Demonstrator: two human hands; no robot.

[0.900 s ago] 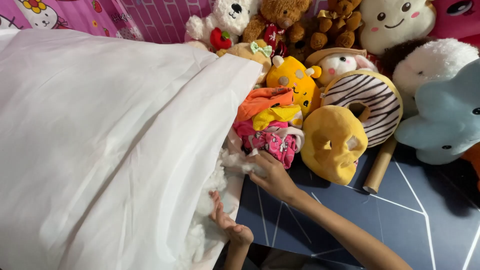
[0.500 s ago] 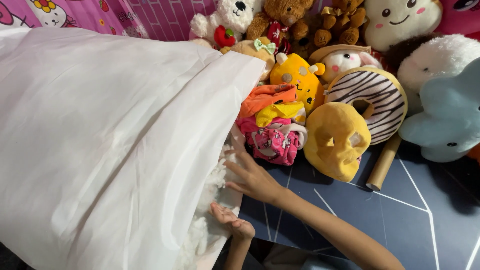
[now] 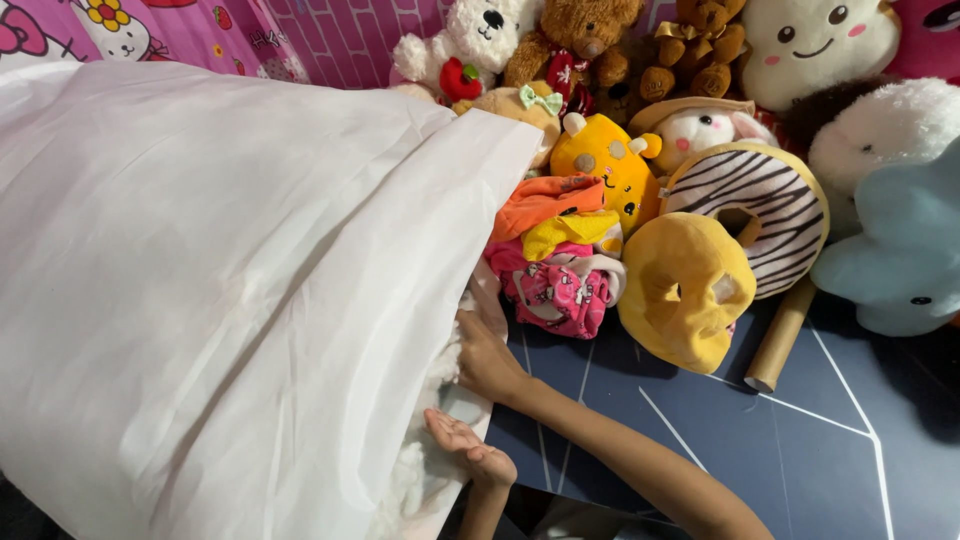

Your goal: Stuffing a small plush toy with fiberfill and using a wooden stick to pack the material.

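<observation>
Right hand: the right hand (image 3: 487,358) is closed on the open edge of the white pillowcase (image 3: 230,290); its fingers are tucked inside.
Left hand: the left hand (image 3: 462,445) lies flat and open, palm up, under the edge, holding nothing.
Doing it well: I think a firm hold on the edge helps; push the fluffy stuffing (image 3: 410,470) deep.
Inside the case: it looks full and puffy.
Past the right hand: folded clothes (image 3: 555,250), then plush toys (image 3: 690,285).
</observation>
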